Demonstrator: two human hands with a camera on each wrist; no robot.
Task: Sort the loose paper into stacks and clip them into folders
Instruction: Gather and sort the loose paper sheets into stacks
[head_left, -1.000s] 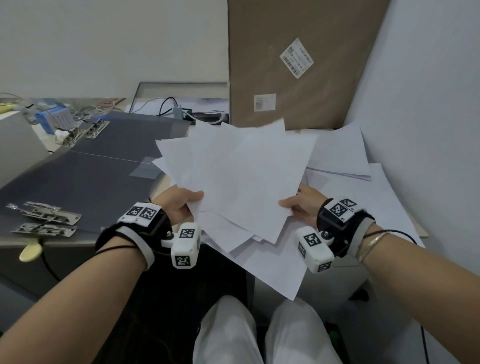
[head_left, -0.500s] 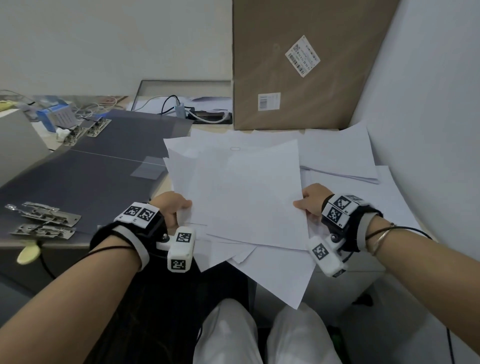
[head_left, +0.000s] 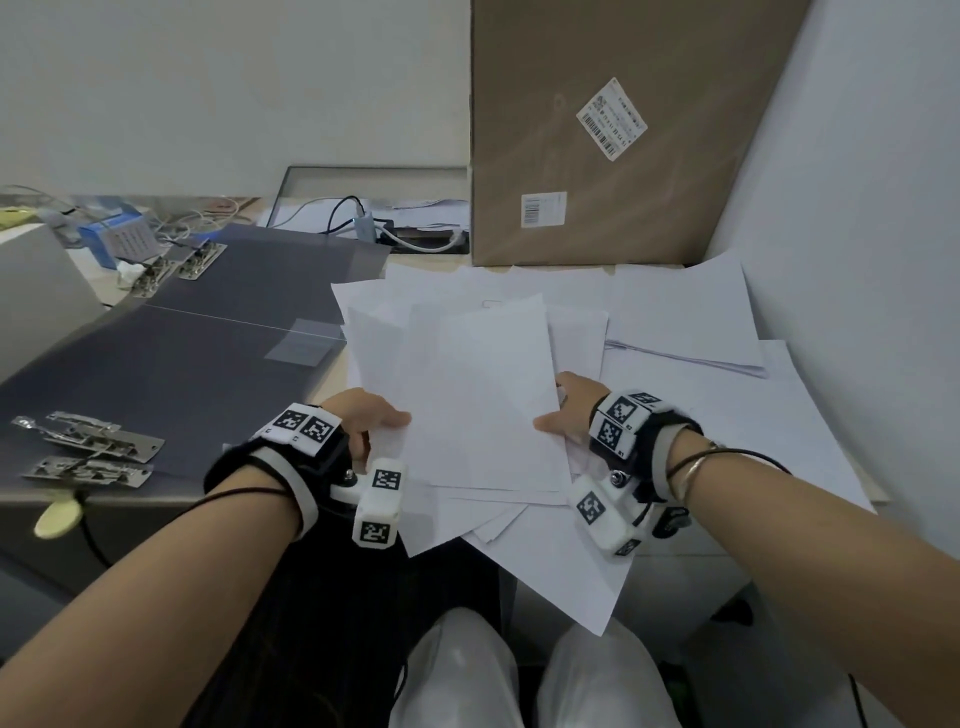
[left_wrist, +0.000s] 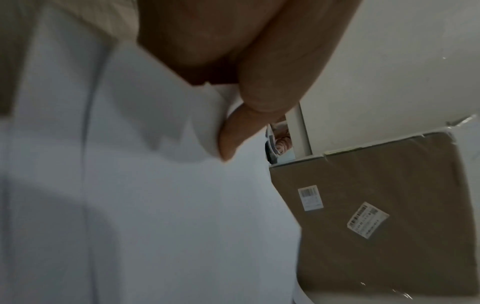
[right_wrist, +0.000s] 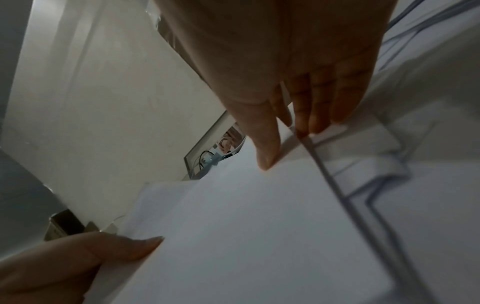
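From the head view, we hold a loose bundle of white paper sheets (head_left: 467, 395) above the desk edge, left hand (head_left: 363, 421) and right hand (head_left: 569, 410) pinching opposite side edges. In the left wrist view, the thumb (left_wrist: 259, 86) presses on top. In the right wrist view, the fingers (right_wrist: 319, 98) go underneath. The sheets look light, floppy and slippery; we should grip at both sides.

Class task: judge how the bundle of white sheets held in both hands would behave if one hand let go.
The sheets would probably droop, being thin. They are fanned unevenly, so some may slip out. The left hand and right hand pinch opposite edges.
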